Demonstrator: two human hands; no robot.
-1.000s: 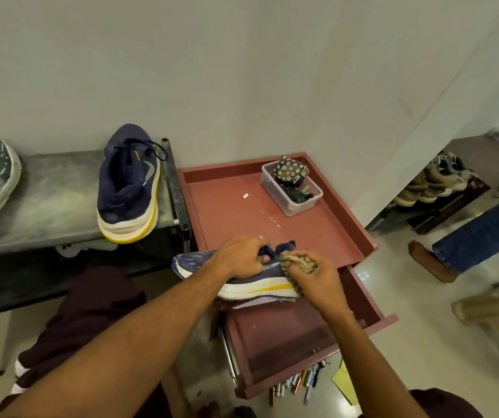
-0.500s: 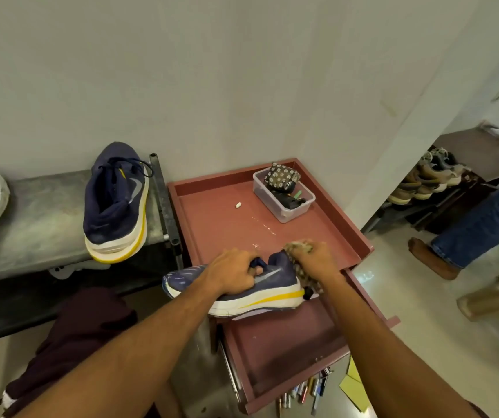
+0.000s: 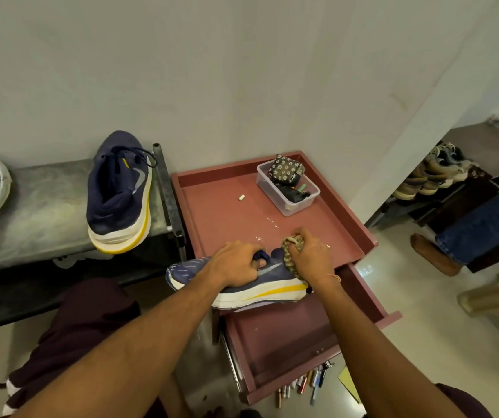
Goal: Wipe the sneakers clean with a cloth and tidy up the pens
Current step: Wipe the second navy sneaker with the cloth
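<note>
The sneaker sits at the front edge of the red counter, above its open drawer. The left hand hooks its fingers into the collar. The right hand has its fingers bunched tight around the cloth, pressing it on the heel. Likely best: brace hard with the left, rub in short firm strokes down to the sole, and refold the cloth when soiled. The pens lie on the floor before the counter.

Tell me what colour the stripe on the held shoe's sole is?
Yellow, along the white sole of the navy sneaker; head view.
</note>
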